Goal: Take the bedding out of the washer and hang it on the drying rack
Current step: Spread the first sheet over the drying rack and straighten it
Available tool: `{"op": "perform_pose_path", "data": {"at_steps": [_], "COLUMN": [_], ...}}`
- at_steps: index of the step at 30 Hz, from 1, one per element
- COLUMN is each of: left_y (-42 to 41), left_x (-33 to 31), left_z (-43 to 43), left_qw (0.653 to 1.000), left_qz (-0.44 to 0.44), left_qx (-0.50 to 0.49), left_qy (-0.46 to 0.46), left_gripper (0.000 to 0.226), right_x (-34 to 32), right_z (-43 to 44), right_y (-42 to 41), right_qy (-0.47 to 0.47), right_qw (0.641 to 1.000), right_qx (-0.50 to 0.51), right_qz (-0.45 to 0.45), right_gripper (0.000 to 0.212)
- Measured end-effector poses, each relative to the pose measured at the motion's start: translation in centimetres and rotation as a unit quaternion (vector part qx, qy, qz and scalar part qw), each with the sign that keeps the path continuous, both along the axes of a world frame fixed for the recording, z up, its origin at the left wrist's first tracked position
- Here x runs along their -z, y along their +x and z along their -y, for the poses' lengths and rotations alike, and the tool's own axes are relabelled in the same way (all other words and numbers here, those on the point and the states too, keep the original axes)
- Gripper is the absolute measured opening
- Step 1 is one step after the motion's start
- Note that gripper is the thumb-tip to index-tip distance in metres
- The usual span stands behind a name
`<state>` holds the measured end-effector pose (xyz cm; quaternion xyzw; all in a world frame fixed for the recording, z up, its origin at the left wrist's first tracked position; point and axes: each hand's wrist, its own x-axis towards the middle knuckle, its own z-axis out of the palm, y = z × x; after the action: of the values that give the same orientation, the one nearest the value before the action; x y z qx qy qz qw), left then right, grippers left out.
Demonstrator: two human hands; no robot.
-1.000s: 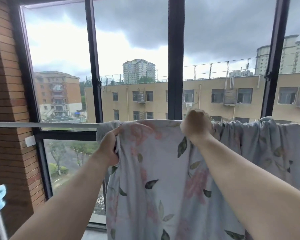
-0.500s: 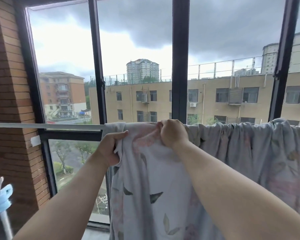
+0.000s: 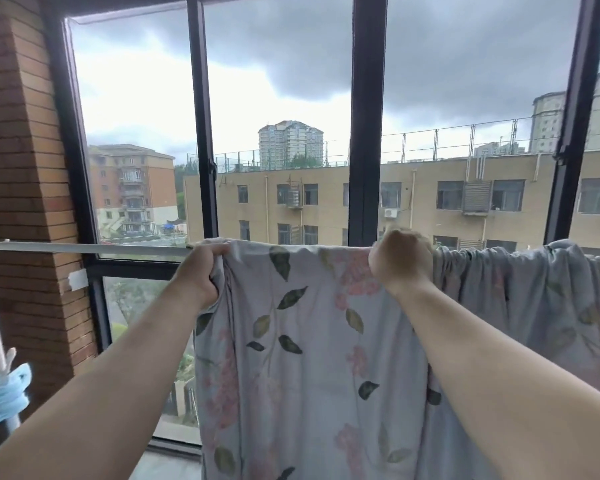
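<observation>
Two hands (image 3: 201, 271) (image 3: 400, 261) on floral bedding (image 3: 309, 341)

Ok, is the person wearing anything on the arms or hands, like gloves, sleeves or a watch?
No. The left hand and right hand are bare, without gloves; the left forearm and right forearm are uncovered to the frame's edge: no sleeve, watch or bracelet. No ring shows, though the fingers are partly hidden.

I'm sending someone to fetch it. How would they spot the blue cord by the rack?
Start at the brick wall on the left. In front of it the white drying rack bends down into an upright post; low on that post sits the light blue cord, wound in a bundle. It is the only blue thing there.
</observation>
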<state>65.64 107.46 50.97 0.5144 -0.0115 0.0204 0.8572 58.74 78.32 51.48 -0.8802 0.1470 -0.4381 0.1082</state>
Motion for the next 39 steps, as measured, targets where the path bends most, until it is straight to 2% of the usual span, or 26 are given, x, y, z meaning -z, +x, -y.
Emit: {"op": "perform_pose_path", "data": {"at_steps": [4, 7, 10, 18, 20, 22, 24, 27, 29, 31, 33, 35, 37, 39], "left_y": [1.0, 1.9, 2.8, 3.7, 4.1, 4.5, 4.7, 4.3, 4.6, 4.9, 5.1, 5.0, 4.9, 5.2], "left_x": [0.5, 1.1, 1.5, 1.0, 0.9, 0.8, 0.8, 0.7, 1.0, 1.2, 1.3, 1.2, 1.4, 1.5], "left_z": [-0.1, -0.4, -1.4, -2.3, -2.2, -2.5, -2.6, -2.5, -2.8, -3.5, -4.0, -4.1, -4.0, -4.4], "left_qw": [1.000, 1.000, 0.999, 0.998, 0.997, 0.998, 0.999, 1.000, 1.000, 1.000, 0.999, 0.999, 1.000, 1.000], "left_qz": [0.003, -0.019, -0.016, 0.008, 0.009, 0.010, 0.007, 0.004, 0.002, -0.001, -0.013, -0.011, -0.005, -0.013], "left_qx": [-0.017, -0.009, 0.010, 0.012, 0.000, -0.005, 0.008, 0.013, 0.006, 0.002, 0.006, 0.018, 0.015, -0.001], "left_qy": [-0.015, -0.014, -0.028, -0.067, -0.070, -0.063, -0.038, 0.007, 0.017, 0.022, 0.029, 0.027, 0.026, 0.015], "left_gripper": [0.031, 0.034, 0.035, 0.013, 0.020, 0.021, 0.007, 0.009, 0.019, 0.018, 0.004, 0.015, 0.021, 0.027], "right_x": [-0.5, 0.1, 1.8, 1.4, 1.8, 1.9, 1.6, 1.0, 0.7, 0.6, 0.5, 0.2, 0.5, 1.3], "right_z": [-6.1, -10.7, -11.6, -6.6, -4.4, -2.1, -0.3, -0.5, -2.4, -5.1, -8.6, -12.3, -14.8, -16.0], "right_y": [2.2, 3.8, 5.2, 2.8, 2.5, 2.0, 1.6, 1.6, 2.1, 2.8, 3.9, 5.1, 6.3, 7.2], "right_qy": [-0.042, -0.076, -0.085, -0.087, -0.081, -0.062, -0.039, 0.013, 0.010, -0.026, -0.060, -0.087, -0.100, -0.105], "right_qw": [0.987, 0.975, 0.980, 0.989, 0.993, 0.996, 0.999, 1.000, 0.999, 0.999, 0.988, 0.970, 0.961, 0.965], "right_qx": [-0.153, -0.207, -0.166, -0.104, -0.081, -0.057, -0.029, 0.005, 0.017, -0.032, -0.141, -0.224, -0.247, -0.231], "right_qz": [0.025, -0.035, -0.061, -0.052, -0.037, -0.017, -0.010, -0.025, -0.025, -0.003, 0.006, -0.025, -0.067, -0.068], "right_gripper": [0.032, 0.037, 0.033, 0.026, 0.028, 0.034, 0.037, 0.036, 0.033, 0.033, 0.034, 0.036, 0.032, 0.027]}}
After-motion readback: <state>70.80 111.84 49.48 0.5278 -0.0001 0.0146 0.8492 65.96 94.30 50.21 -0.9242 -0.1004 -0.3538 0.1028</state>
